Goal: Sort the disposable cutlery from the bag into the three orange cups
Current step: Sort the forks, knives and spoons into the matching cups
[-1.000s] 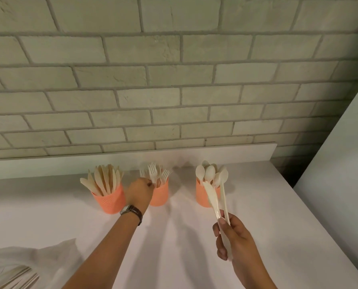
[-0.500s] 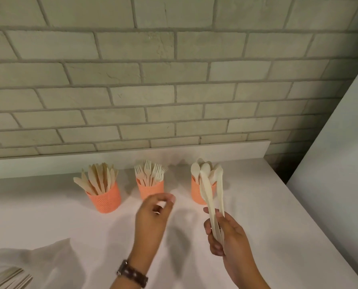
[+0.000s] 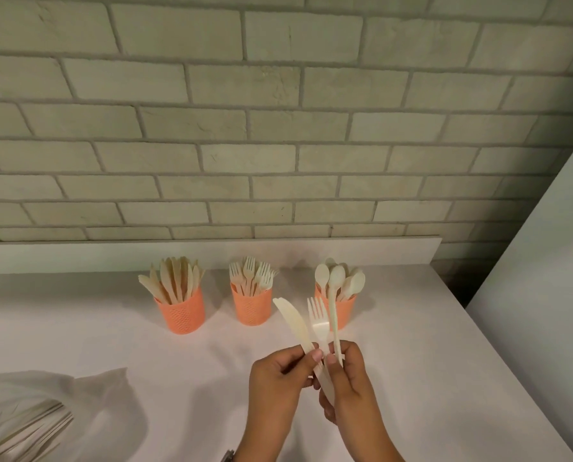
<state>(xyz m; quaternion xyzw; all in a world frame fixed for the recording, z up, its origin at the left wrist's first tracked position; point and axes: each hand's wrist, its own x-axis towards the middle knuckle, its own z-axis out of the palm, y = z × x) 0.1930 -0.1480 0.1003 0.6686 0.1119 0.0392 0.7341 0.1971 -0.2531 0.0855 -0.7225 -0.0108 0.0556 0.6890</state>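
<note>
Ahead of you stands a wall (image 3: 278, 128) of pale grey-green bricks with darker recessed joints, filling the upper half of your view. At its foot a low white ledge (image 3: 78, 256) runs along the back of the white table (image 3: 78, 335), whose matt top reaches toward you and ends in a straight edge on your right. Beyond that edge a plain white panel (image 3: 545, 295) rises at a slant, with a dark gap (image 3: 458, 285) between it and the bricks; the light is soft and warm, dimmer toward the corners.
</note>
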